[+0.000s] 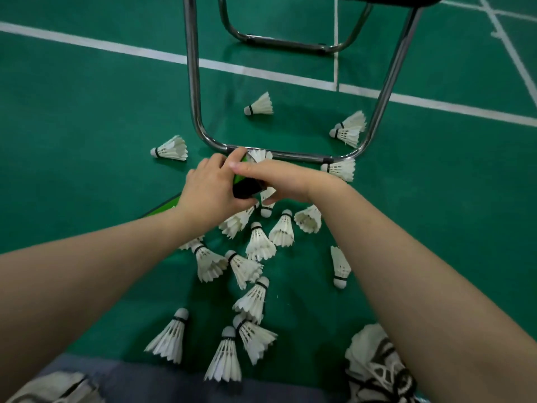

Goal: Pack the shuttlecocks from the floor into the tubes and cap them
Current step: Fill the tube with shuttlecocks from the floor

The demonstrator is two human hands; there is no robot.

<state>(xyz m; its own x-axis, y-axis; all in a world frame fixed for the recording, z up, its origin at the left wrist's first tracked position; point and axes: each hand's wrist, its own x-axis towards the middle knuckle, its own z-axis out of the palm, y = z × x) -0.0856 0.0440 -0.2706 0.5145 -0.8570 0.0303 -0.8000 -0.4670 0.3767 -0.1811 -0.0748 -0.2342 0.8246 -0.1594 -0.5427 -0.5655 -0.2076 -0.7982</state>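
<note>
My left hand (210, 189) grips a green and black tube (245, 186) held above the floor, its open end pointing away from me. A white shuttlecock (259, 155) sticks out of that far end. My right hand (279, 180) reaches across the tube with its fingers curled on it; below the palm another shuttlecock (266, 203) shows, and I cannot tell if the hand touches it. Several white shuttlecocks (258, 242) lie scattered on the green court floor under my arms. A second green tube (162, 206) lies on the floor, mostly hidden by my left forearm.
A chrome chair frame (194, 91) stands right behind my hands, its base bar (290, 156) on the floor. More shuttlecocks (260, 105) lie under and beside it. White court lines (116, 49) cross the floor. My patterned shoes (374, 370) are at the bottom edge.
</note>
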